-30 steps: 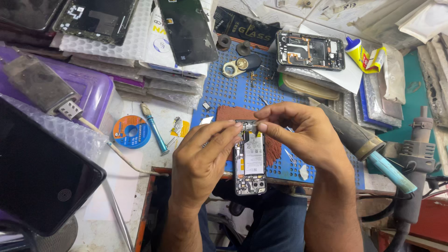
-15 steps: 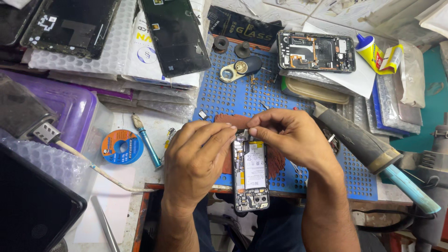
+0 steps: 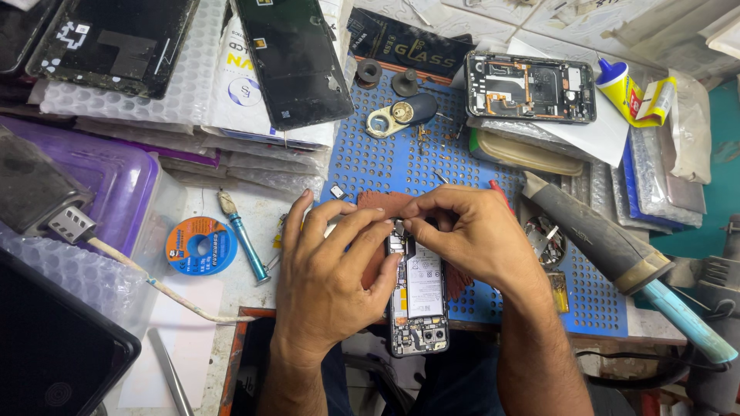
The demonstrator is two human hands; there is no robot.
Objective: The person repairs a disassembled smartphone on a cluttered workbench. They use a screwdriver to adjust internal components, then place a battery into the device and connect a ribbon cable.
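The left hand (image 3: 327,281) holds the opened phone (image 3: 418,296) from the left side, its fingers curled around the edge and the thumb pressed against the frame. The right hand (image 3: 470,235) comes from the right, with thumb and forefinger pinched together at the top end of the phone; what they pinch is too small to tell. The phone lies over the near edge of the blue perforated mat (image 3: 385,158) on the desk (image 3: 231,289), its camera end toward the person. Left of the hands are a blue solder spool (image 3: 200,246) and a blue-handled tool (image 3: 245,239). To the right lies a grey hot-air handle (image 3: 597,235). Farther back rests another opened phone (image 3: 532,87).
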